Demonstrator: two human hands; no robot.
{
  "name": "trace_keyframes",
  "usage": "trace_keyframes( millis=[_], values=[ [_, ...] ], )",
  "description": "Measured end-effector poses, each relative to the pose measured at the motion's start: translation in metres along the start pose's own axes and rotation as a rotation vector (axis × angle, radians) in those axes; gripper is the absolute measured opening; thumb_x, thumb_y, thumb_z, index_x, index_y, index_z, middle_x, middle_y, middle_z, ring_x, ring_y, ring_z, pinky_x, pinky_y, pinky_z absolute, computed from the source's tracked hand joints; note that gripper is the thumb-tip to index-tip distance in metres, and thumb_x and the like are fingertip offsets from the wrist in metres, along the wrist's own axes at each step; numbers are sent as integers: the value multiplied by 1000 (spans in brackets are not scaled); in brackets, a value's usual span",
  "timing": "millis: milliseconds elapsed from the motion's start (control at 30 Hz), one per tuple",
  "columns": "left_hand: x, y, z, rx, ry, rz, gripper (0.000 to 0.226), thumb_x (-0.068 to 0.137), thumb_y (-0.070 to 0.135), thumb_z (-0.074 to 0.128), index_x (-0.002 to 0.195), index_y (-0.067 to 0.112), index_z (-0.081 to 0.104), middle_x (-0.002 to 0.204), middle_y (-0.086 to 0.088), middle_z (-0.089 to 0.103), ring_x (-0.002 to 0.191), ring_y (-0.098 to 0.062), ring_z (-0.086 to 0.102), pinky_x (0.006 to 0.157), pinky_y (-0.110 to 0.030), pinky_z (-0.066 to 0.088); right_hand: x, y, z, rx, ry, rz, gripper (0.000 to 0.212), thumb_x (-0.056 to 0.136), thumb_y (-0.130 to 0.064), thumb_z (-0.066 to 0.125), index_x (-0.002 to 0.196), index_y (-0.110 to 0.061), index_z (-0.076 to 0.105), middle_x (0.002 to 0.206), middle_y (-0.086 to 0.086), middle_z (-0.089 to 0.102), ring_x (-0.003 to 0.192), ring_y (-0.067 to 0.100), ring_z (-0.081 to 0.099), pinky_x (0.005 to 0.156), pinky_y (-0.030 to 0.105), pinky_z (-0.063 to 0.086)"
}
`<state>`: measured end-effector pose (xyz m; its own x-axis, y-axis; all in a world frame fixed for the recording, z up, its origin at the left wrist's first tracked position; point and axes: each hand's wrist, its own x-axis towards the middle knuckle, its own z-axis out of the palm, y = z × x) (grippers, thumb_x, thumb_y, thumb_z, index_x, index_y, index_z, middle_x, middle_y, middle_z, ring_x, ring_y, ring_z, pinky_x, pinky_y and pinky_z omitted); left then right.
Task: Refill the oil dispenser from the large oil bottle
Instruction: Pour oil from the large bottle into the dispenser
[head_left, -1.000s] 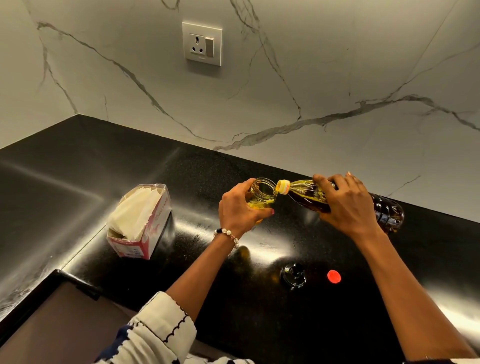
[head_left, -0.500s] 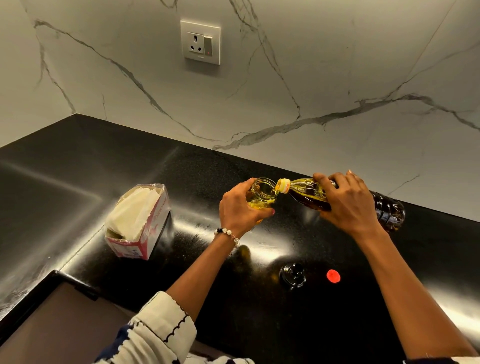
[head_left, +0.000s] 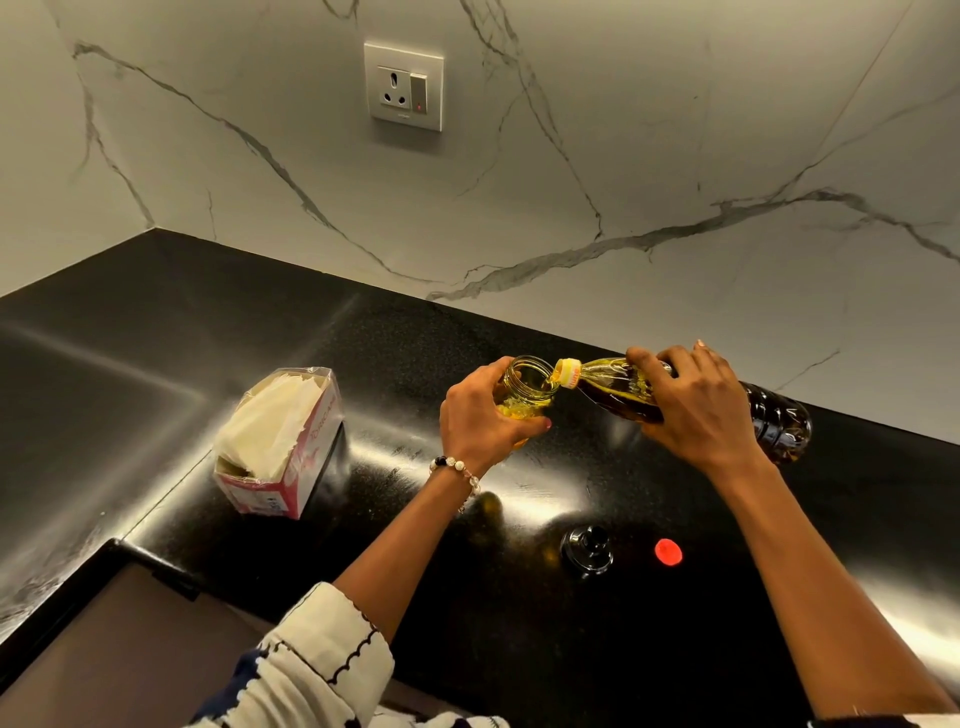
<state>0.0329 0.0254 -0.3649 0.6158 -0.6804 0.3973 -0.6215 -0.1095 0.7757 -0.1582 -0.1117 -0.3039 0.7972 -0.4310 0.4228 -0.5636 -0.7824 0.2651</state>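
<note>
Dispenser: small clear glass oil dispenser (head_left: 524, 397), frame centre, open mouth up to catch oil; left hand (head_left: 480, 418) wraps it, steadying.
Bottle: large clear plastic oil bottle (head_left: 675, 402) tipped sideways, yellow neck at rim; right hand (head_left: 698, 410) clamps it.
Lids: black dispenser top (head_left: 587, 545) and red round cap (head_left: 668, 551) lie lower right, out of the way.

— What colours am I seeing on my feed?

— From my seat: a glossy black stone countertop (head_left: 208, 322) with white glare streaks; a white marble wall (head_left: 623, 130) veined in grey; a pale grey square wall socket (head_left: 404, 87) with a tiny red light.

— And the smaller things?

— I see a clear glass oil dispenser jar (head_left: 524, 389) holding yellow oil; a clear plastic large oil bottle (head_left: 779, 421), amber-brown inside, with a yellow neck ring; a round red bottle cap (head_left: 668, 551); a dark shiny dispenser lid (head_left: 587, 551); a red-and-white tissue box (head_left: 280, 447) with cream tissues; a white pearl bead bracelet (head_left: 460, 467); a white sleeve (head_left: 322, 660) with black scalloped lines.
</note>
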Motion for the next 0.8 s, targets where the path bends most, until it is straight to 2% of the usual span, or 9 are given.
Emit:
trace_keyframes(
  millis=[800],
  values=[
    [0, -2, 0, 5, -4, 14, 80, 57, 43, 90, 126, 16, 61, 108, -1, 69, 92, -11, 62, 79, -27, 54, -1, -1, -4, -25, 13, -2, 97, 46, -29, 95, 126, -16, 41, 94, 26, 64, 86, 48, 63, 86, 59, 48]
  ],
)
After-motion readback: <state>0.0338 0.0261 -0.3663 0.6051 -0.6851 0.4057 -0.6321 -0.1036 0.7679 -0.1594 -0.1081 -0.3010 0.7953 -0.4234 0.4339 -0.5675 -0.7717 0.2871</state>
